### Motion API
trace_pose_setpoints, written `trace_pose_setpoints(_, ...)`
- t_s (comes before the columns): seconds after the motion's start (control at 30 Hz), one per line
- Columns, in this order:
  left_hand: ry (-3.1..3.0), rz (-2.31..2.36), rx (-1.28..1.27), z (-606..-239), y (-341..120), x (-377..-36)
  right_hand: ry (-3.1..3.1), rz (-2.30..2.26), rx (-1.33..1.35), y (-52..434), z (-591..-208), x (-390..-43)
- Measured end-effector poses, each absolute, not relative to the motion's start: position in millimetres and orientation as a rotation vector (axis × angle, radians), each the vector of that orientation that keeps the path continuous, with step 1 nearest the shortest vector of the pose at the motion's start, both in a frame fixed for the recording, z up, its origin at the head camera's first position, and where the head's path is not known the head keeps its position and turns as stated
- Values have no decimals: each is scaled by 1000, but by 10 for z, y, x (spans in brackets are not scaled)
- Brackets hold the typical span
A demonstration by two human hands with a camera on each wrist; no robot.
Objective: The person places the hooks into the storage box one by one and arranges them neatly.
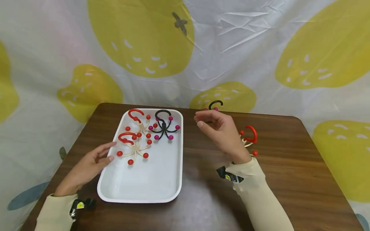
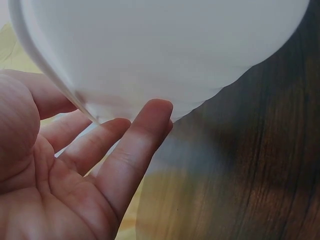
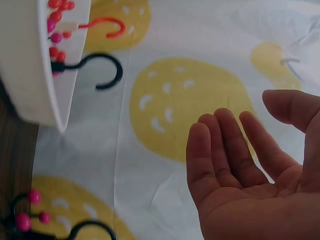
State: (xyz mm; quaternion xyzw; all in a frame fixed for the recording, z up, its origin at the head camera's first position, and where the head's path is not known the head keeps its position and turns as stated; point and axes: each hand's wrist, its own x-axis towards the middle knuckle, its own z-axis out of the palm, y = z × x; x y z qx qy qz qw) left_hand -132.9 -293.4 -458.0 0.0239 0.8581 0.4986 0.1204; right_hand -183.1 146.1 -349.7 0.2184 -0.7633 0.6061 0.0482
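A white tray point(image 1: 157, 173) lies on the brown table and holds three hooked hangers with ball-tipped arms. Two of them point(image 1: 138, 123) point(image 1: 131, 146) are red with cream arms, and one black hanger point(image 1: 164, 125) has magenta balls. My left hand point(image 1: 110, 151) lies open at the tray's left rim, and in the left wrist view its fingertips point(image 2: 155, 112) touch the tray's edge point(image 2: 65, 90). My right hand point(image 1: 202, 121) hovers right of the tray, fingers loosely bent and empty, the palm point(image 3: 250, 165) bare. Just beyond it lies another black hanger point(image 1: 215, 104). A red one point(image 1: 250, 134) lies to its right.
The brown table point(image 1: 289, 166) has rounded corners, and its right half is bare wood. A white cloth with yellow fruit shapes point(image 1: 260, 48) hangs behind and around the table. The near half of the tray is bare.
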Motion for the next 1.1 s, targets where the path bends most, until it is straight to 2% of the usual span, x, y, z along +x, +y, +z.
trace_pose_setpoints(1.1,2507,1447,32,-4585,-2925,-1321,-2327,1507,246,2735,-3613,-1728)
